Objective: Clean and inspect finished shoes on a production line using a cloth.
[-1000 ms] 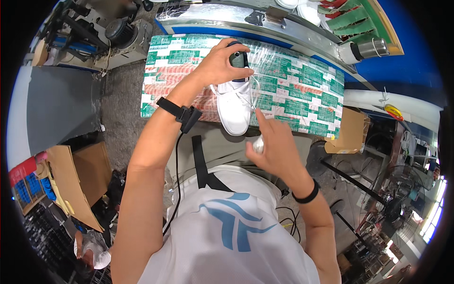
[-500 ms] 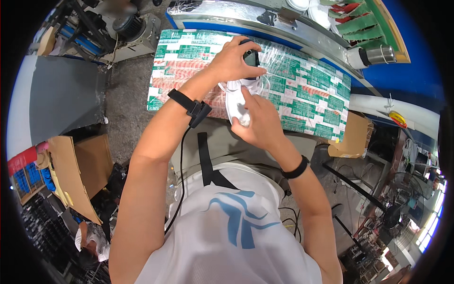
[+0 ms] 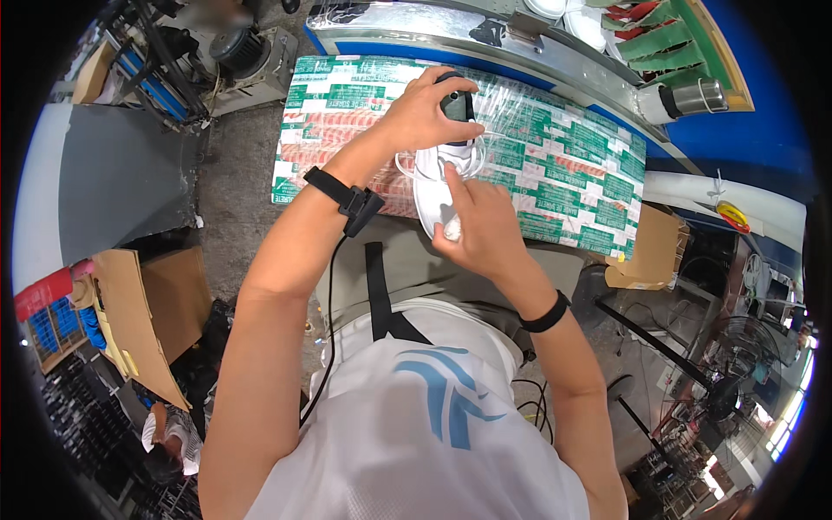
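Observation:
A white lace-up sneaker point(image 3: 430, 196) lies on the taped package top point(image 3: 572, 165), its toe toward me and its dark-lined collar away from me. My left hand point(image 3: 423, 114) grips the collar and heel end, thumb on one side and fingers curled over the other. Over the front of the shoe, my right hand point(image 3: 490, 224) has its index finger stretched to the lace area. Its thumb sits near the toe, and a small white wad point(image 3: 451, 228), perhaps cloth, shows between thumb and fingers. White laces loop loosely on both sides.
Beyond the package runs a metal-edged blue bench point(image 3: 416, 30), with a metal cylinder point(image 3: 700, 96) at its right. Open cardboard boxes point(image 3: 143, 316) stand at left, another carton point(image 3: 650, 251) at right. A motor point(image 3: 238, 52) is at far left; a person point(image 3: 173, 438) is at lower left.
My right hand has shifted slightly toward me and right over the shoe's front. The left hand keeps its grip on the heel end, and the sneaker stays nearly in place.

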### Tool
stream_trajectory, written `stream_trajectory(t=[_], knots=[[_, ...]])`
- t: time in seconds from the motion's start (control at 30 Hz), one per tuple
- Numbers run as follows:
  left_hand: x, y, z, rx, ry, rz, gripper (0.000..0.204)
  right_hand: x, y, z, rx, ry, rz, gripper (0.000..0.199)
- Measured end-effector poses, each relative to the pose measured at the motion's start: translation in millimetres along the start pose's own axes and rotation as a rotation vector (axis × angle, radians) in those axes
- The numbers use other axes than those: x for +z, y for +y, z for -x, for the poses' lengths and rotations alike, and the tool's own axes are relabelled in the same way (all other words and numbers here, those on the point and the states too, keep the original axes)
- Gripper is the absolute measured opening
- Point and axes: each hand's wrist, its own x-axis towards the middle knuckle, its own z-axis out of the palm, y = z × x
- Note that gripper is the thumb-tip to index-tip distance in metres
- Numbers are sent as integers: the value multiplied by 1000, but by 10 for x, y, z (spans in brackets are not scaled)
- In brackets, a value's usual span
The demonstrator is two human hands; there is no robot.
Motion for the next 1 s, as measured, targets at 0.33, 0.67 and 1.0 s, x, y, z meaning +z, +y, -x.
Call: stream_trajectory(t=[0.33,0.67,1.0], knots=[[-77,-22,16,33,-24,11,69,-250,-57,307,335,-72,-608,83],[21,-77,1,5,20,-12,80,-131,43,201,263,62,-292,83],[-39,19,48,-8,-11,-17,70,-280,-127,369,145,19,-72,87]])
